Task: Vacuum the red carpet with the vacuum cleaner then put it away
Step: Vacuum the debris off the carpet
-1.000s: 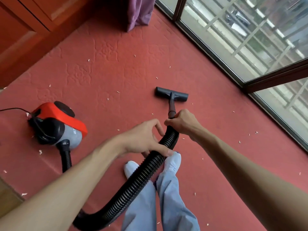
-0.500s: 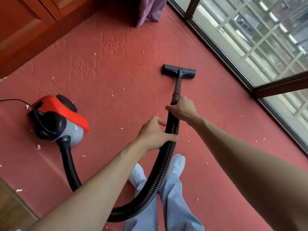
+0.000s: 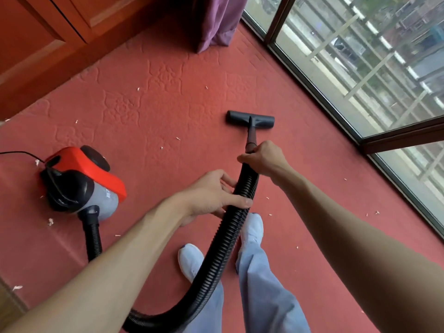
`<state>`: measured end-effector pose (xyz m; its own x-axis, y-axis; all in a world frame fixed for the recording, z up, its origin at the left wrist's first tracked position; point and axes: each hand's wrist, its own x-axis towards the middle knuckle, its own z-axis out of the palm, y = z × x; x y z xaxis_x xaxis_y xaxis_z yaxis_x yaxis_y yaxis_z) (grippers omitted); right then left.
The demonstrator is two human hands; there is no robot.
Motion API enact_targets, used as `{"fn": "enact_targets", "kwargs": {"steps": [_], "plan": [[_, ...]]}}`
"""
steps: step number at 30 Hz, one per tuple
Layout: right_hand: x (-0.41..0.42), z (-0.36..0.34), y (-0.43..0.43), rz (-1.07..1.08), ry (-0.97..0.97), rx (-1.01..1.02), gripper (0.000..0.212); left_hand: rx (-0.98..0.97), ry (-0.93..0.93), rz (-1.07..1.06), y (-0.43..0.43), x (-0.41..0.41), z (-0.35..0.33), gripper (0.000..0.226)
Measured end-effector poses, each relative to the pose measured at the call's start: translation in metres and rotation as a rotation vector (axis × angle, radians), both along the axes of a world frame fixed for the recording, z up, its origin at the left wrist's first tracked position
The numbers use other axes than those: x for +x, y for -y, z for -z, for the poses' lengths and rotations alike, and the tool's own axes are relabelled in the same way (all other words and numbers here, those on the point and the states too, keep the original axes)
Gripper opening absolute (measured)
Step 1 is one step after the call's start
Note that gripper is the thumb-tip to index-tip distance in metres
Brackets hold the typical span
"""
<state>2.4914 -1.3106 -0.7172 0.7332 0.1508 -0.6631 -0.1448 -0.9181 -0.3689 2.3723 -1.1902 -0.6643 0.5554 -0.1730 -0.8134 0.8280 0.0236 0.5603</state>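
Observation:
A red, grey and black canister vacuum cleaner [image 3: 81,183] sits on the red carpet [image 3: 149,131] at the left. Its black ribbed hose [image 3: 223,243] loops down and up between my legs to a dark tube ending in a flat floor nozzle [image 3: 249,119] lying on the carpet ahead. My right hand [image 3: 263,159] grips the top of the hose where it joins the tube. My left hand [image 3: 211,195] holds the hose just below, thumb lying along it and fingers curled behind. Small white scraps are scattered over the carpet.
A large glass window with a dark frame [image 3: 336,97] runs along the right. A purple curtain [image 3: 216,22] hangs at the far corner. Wooden cabinets [image 3: 48,37] line the far left. The power cord [image 3: 21,153] trails left from the vacuum. My feet [image 3: 251,228] stand under the hose.
The nozzle went forward half a second ago and has now come back toward me. Both hands stayed on the hose and drew back with it.

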Motion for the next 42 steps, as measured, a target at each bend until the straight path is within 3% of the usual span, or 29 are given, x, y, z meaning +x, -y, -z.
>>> {"fn": "enact_targets", "kwargs": {"steps": [7, 13, 15, 19, 23, 30, 32, 37, 42], "plan": [[0.022, 0.026, -0.01, -0.052, 0.056, 0.003, 0.029, 0.124, 0.018, -0.237, 0.026, 0.003, 0.031, 0.045], [0.026, -0.032, -0.006, -0.251, 0.003, -0.018, 0.023, -0.254, 0.031, -0.095, -0.01, 0.006, -0.009, 0.042], [0.023, -0.042, -0.005, -0.27, -0.046, -0.016, 0.023, -0.302, 0.036, -0.039, -0.02, 0.008, -0.018, 0.041], [0.026, -0.028, -0.012, -0.229, -0.053, 0.0, 0.023, -0.183, 0.0, -0.069, -0.022, 0.011, -0.02, 0.034], [0.04, 0.005, -0.024, -0.132, -0.005, 0.099, 0.029, 0.033, -0.012, -0.291, -0.006, 0.013, -0.002, 0.037], [0.063, 0.035, -0.057, -0.083, -0.007, 0.143, 0.036, 0.233, 0.038, -0.477, 0.007, 0.02, 0.02, 0.055], [0.061, 0.025, -0.058, -0.158, -0.018, 0.09, 0.031, 0.215, 0.018, -0.417, -0.002, 0.017, 0.017, 0.052], [0.052, -0.004, -0.044, -0.305, -0.061, -0.014, 0.028, -0.127, 0.057, -0.266, -0.028, 0.002, -0.001, 0.046], [0.061, 0.019, -0.079, -0.229, -0.001, 0.066, 0.03, 0.077, 0.019, -0.459, -0.03, 0.011, 0.018, 0.042]]}}
